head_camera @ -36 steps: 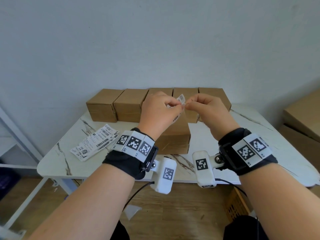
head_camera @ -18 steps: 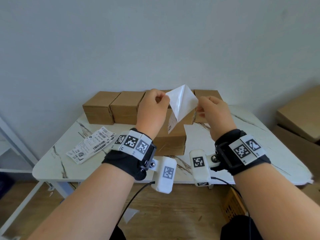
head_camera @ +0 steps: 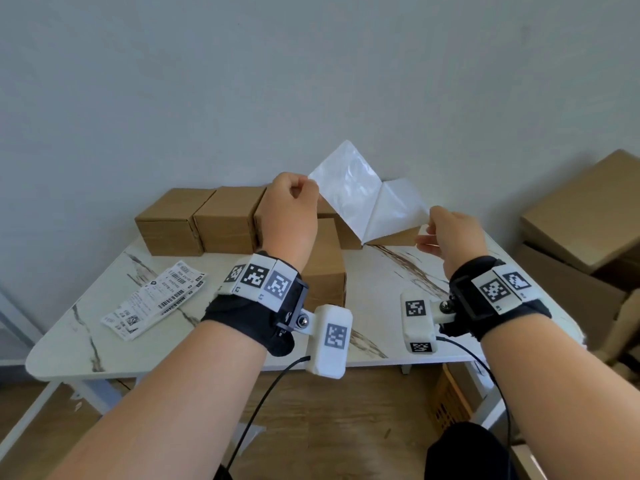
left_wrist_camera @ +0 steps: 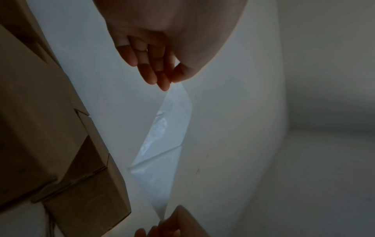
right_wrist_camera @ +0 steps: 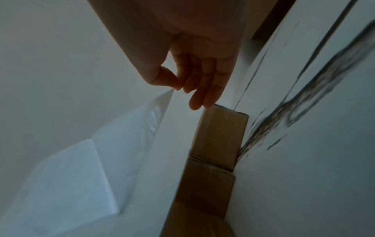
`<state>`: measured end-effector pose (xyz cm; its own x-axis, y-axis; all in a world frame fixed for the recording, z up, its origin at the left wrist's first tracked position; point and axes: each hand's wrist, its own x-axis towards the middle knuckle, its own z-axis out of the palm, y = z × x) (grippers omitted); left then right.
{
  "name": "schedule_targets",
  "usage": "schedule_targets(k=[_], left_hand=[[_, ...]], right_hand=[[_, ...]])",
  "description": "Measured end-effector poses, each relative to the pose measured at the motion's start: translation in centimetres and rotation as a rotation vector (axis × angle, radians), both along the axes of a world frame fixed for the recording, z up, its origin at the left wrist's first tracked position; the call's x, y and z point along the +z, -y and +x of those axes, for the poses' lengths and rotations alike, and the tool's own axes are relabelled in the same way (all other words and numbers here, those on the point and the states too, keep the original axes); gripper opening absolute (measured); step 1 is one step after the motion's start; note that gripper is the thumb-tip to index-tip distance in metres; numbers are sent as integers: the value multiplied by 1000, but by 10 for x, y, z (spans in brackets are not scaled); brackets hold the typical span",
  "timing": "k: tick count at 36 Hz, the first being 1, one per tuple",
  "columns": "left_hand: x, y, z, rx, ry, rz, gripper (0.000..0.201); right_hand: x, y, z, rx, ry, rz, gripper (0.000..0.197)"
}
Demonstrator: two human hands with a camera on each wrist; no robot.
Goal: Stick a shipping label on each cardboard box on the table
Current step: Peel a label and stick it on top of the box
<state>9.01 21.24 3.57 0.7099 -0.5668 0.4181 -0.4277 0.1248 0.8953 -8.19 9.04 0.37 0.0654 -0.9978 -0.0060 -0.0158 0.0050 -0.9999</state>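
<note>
Above the table I hold a white shipping label spread in a V. My left hand (head_camera: 311, 188) pinches the top corner of the glossy left sheet (head_camera: 346, 188). The right hand (head_camera: 426, 233) pinches the corner of the plain right sheet (head_camera: 398, 209). Both sheets still join along a low crease. The left wrist view shows the left hand (left_wrist_camera: 172, 81) pinching the sheet (left_wrist_camera: 166, 128); the right wrist view shows the right hand (right_wrist_camera: 178, 87) on the sheet (right_wrist_camera: 121, 144). A cardboard box (head_camera: 323, 268) stands below my left hand, in front of a row of boxes (head_camera: 228, 216).
A stack of printed labels (head_camera: 156, 299) lies on the left of the white marble table (head_camera: 381, 271). Larger cardboard boxes (head_camera: 588, 216) are piled off the table's right edge. A grey wall rises right behind the box row.
My hands have moved apart and the sheet has opened from a small pinched piece into two wide sheets. The right hand has drawn its sheet down and to the right.
</note>
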Motion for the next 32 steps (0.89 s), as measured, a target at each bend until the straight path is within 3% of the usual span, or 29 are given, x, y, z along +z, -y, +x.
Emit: schedule_targets(k=[8,14,18,23,27,32], left_hand=[[7,7,-5,7,8,-60,12],[6,12,-7,12,14,-54,13],[5,14,-9,29,21,-65,12],[4,15,-12,11,19,-56,11],[4,15,-16,-19,13,-48,12],[5,14,-16,-31,20,-51,14]], right_hand=[[-20,15,-20,-92,-1,132,31],[-32,23,-30,-95,-6,291,35],[-45,28,-34,-93,-50,294,37],[-52,31,-31,-128,7,399,17],[-49,36,-28,-93,-7,448,14],[-50,39,-27,-104,-190,168,28]])
